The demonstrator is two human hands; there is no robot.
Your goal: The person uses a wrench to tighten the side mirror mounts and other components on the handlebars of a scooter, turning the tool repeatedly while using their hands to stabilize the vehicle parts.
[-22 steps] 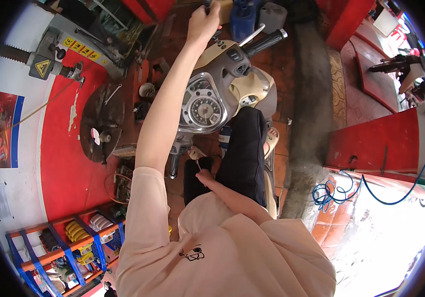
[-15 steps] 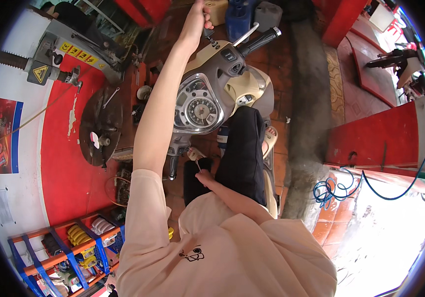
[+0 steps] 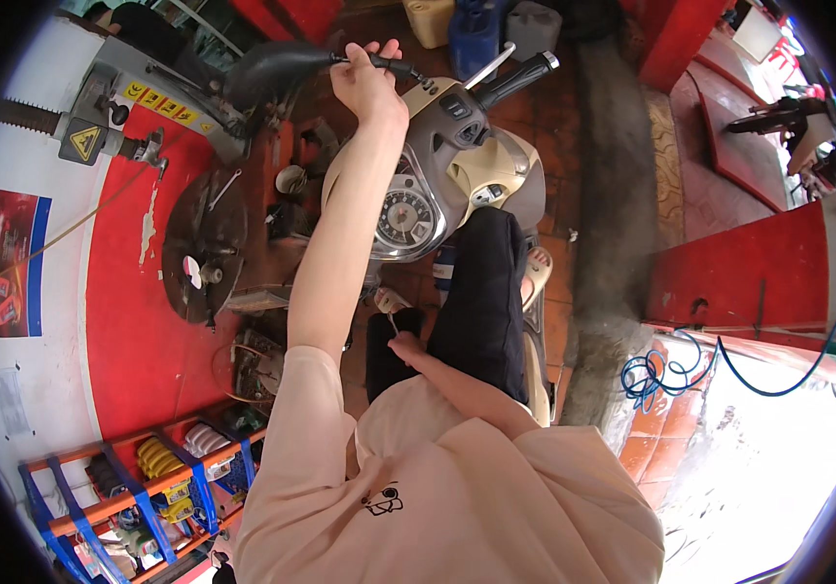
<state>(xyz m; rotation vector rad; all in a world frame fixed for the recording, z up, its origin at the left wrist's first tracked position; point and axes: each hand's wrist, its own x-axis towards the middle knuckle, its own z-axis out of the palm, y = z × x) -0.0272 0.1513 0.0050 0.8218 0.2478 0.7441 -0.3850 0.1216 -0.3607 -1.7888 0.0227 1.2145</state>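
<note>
My left hand (image 3: pixel 369 86) reaches out to the scooter's left handlebar area at the top, its fingers bent around the stem of a black rear-view mirror (image 3: pixel 282 74). The mirror head points left, and its stem (image 3: pixel 400 68) runs to the mount beside the switches. Below lies the scooter's round speedometer (image 3: pixel 404 216), partly covered by my left forearm. Close to my lap, my right hand (image 3: pixel 405 347) is closed on a slim metal tool (image 3: pixel 392 321); its exact kind is too small to make out. I am astride or beside the cream scooter (image 3: pixel 486 165).
A tyre-changing machine with a round turntable (image 3: pixel 206 243) stands left, a wrench (image 3: pixel 225 190) lying on it. An orange-and-blue rack (image 3: pixel 136 501) holds bottles at lower left. Plastic jerrycans (image 3: pixel 474 39) stand ahead. A coiled blue hose (image 3: pixel 647 380) hangs right.
My left hand has come down and left, and the black mirror has swung into view on the left. My right hand stays by my lap with the slim metal tool.
</note>
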